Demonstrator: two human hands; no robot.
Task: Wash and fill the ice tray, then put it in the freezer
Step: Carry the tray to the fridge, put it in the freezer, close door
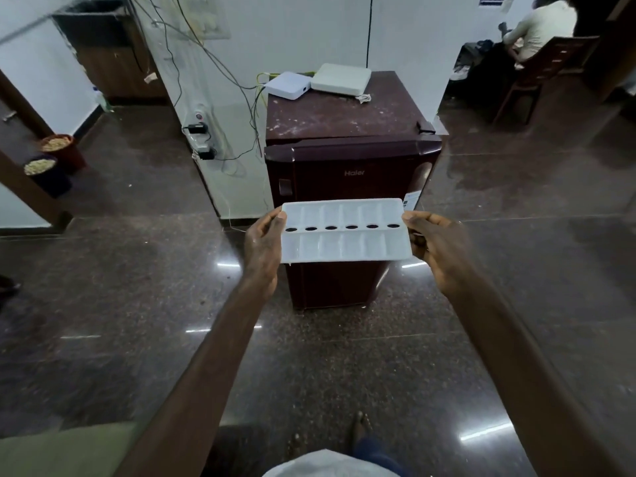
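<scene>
Subject: ice tray (346,232), white, two rows of six cells with a line of six dark oval holes along the middle. It is held in the air, roughly level, in front of the fridge (351,173). Whether the cells hold water cannot be told.

Left hand (263,242): grasps the tray's left short end, thumb on the top rim, fingers beneath.

Right hand (437,242): grasps the right short end in the same way, thumb on top, fingers curled under the edge. Both arms are stretched forward.

Fridge: small, maroon, standing on the floor (137,304) against a white wall. Its door is closed. Its top is dusty and scuffed.

On the fridge top: two flat white boxes, one at the back left (287,85) and a larger one just beside it at the back right (341,79). The left box overhangs the fridge's left edge.

Cables (192,43) run down the wall to the left of the fridge, to plugs (198,129) on the wall corner.

Floor: dark polished stone with light reflections.

Far left: two bins (62,149), side by side, with pale contents.

Upper right: a person (540,25) seated on a wooden chair (537,70), well apart from the fridge.
</scene>
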